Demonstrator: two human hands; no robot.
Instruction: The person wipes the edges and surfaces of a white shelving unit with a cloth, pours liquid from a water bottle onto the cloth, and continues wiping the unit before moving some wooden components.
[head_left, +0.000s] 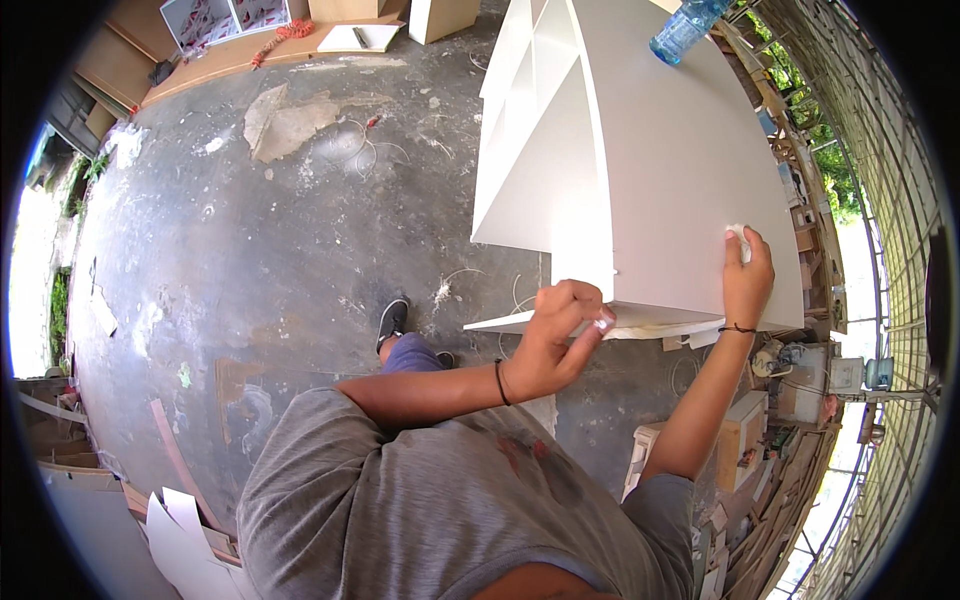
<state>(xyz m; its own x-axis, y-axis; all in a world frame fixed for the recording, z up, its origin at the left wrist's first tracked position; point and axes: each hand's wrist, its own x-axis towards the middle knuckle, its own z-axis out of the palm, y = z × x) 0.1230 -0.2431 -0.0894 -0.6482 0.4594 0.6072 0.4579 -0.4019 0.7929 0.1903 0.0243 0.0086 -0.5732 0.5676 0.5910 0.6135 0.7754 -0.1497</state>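
A large white cabinet (660,150) with inner dividers lies on its side in front of me. My left hand (555,335) is curled at the cabinet's near edge, its fingertips pinching a small white piece (603,323) against that edge. My right hand (748,280) rests flat on the cabinet's top panel, and its fingers press a small white wad (738,236) onto the surface. Both wrists wear a thin dark band. A thin white strip (520,322) juts out under the near edge.
A blue plastic bottle (688,25) lies on the cabinet's far end. My black shoe (392,320) stands on stained concrete floor (250,250). Wooden boards, an open notebook (358,38) and an orange cord (285,35) lie at the far side. Cluttered boxes (790,390) sit right, white offcuts (180,530) lower left.
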